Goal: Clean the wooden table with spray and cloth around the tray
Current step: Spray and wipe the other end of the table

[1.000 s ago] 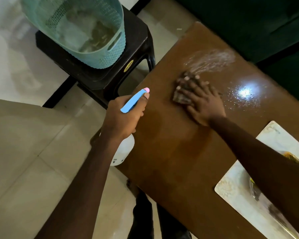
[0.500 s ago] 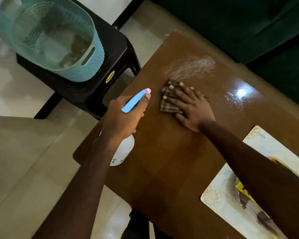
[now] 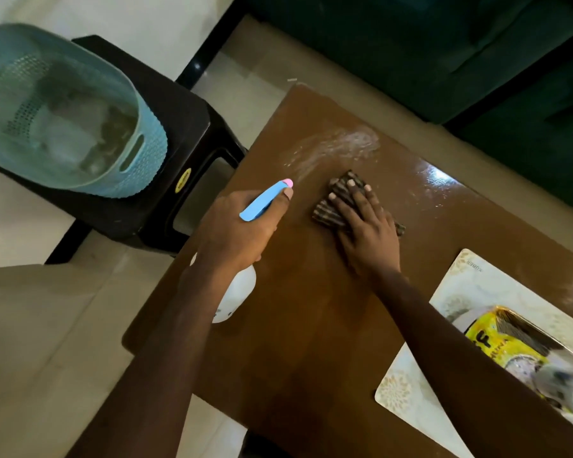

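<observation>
Cloth (image 3: pixel 328 211), folded and striped, lies on the wooden table (image 3: pixel 311 325) toward its far left corner. It is flattened under the right hand (image 3: pixel 368 233), whose fingers are straight and spread, pressing rather than gripping. Just beyond the cloth, nearer that corner, a whitish streak of spray (image 3: pixel 338 143) sits unwiped, and a wet patch glints along the far edge. The left hand (image 3: pixel 235 229) is clamped round the spray bottle (image 3: pixel 265 201), held above the table's left edge. The bottle's pink nozzle points at the streak and its white body hangs below the wrist. The tray (image 3: pixel 477 285) sits toward the table's right side, well apart from the cloth. It carries a yellow packet (image 3: pixel 497 338) and other items partly hidden by the right forearm. Off the left edge, a teal basket (image 3: pixel 146 160) rests on a black stool (image 3: pixel 186 127).

Several things could go wrong from here. A wide sweep back toward the near edge could bring the right forearm against the tray and shove it or tip its load. Another squirt aimed carelessly could mist the hand or overshoot the corner onto the floor. A flat palm alone may let the cloth bunch up and leave smears.
</observation>
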